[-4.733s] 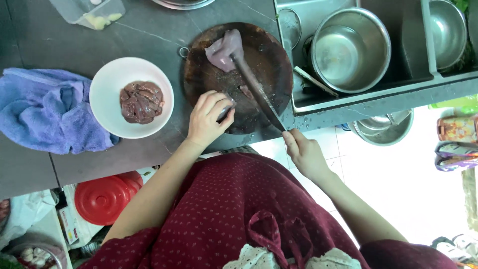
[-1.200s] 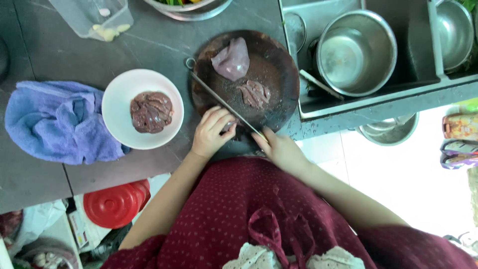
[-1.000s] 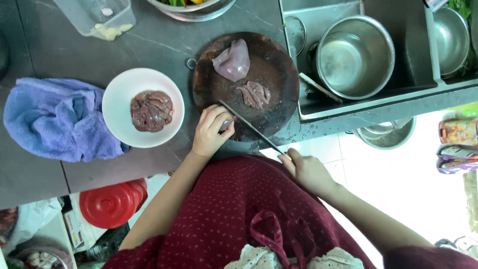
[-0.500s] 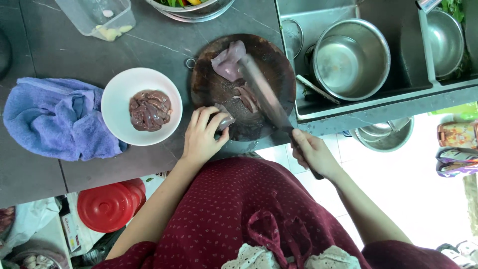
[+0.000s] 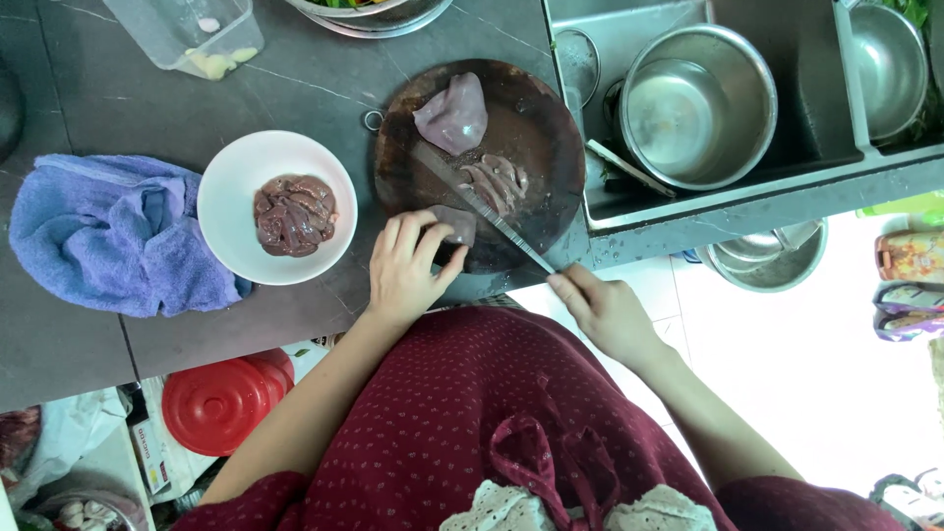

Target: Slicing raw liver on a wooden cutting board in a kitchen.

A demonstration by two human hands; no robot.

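A round dark wooden cutting board (image 5: 541, 128) lies on the grey counter. On it are a pale pink lump of raw meat (image 5: 452, 116), several cut dark slices (image 5: 497, 180) and a small dark piece of meat (image 5: 454, 224). My left hand (image 5: 405, 270) presses its fingers on that small piece at the board's near edge. My right hand (image 5: 602, 310) grips the handle of a long knife (image 5: 482, 205), whose blade lies across the board beside the piece. A white bowl (image 5: 236, 172) left of the board holds cut dark meat (image 5: 293, 211).
A blue towel (image 5: 108, 231) lies at the left. A sink at the right holds a steel pot (image 5: 693, 103) and another bowl (image 5: 885, 64). A clear plastic tub (image 5: 192, 34) stands at the back. A red lid (image 5: 216, 398) sits below the counter.
The knife swung back across the board, its blade now lying beside the small piece under my left fingers. Cut slices lie together at the board's middle.
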